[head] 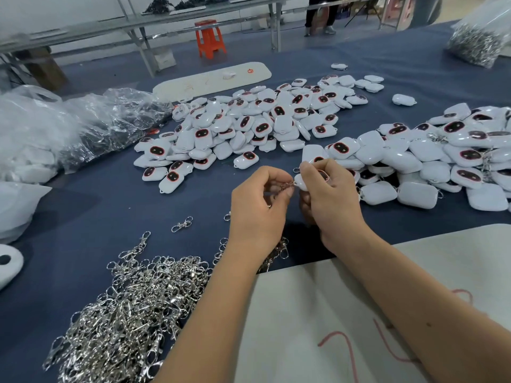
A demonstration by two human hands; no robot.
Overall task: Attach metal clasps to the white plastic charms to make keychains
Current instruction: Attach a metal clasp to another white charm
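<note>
The step in hand looks like the joining itself: a clasp (286, 186) is being brought to the loop of one charm (302, 183), above the blue table (166, 205), just in front of the piles. The left hand (260, 205) has its fingers curled and pinches the clasp between thumb and fingertips. The right hand (329, 194) is curled round the charm and holds it with its small end turned to the left, so the two parts touch or almost touch — the exact contact is too small to tell. I cannot see whether the clasp is already hooked through.

The next move, I judge, calls for a fine push of the clasp's opening through the charm's loop while the right hand keeps the charm steady, and then putting the finished piece aside.

The charm is a small white rounded shell of glossy plastic; most of it is hidden by the fingers. Similar ones lie in the centre pile (249, 128), many showing a dark oval with a red edge, and in the right pile (431, 158) — some there seem to carry clasps. Loose clasps (132, 308) lie in a silver heap near the left forearm.
</note>
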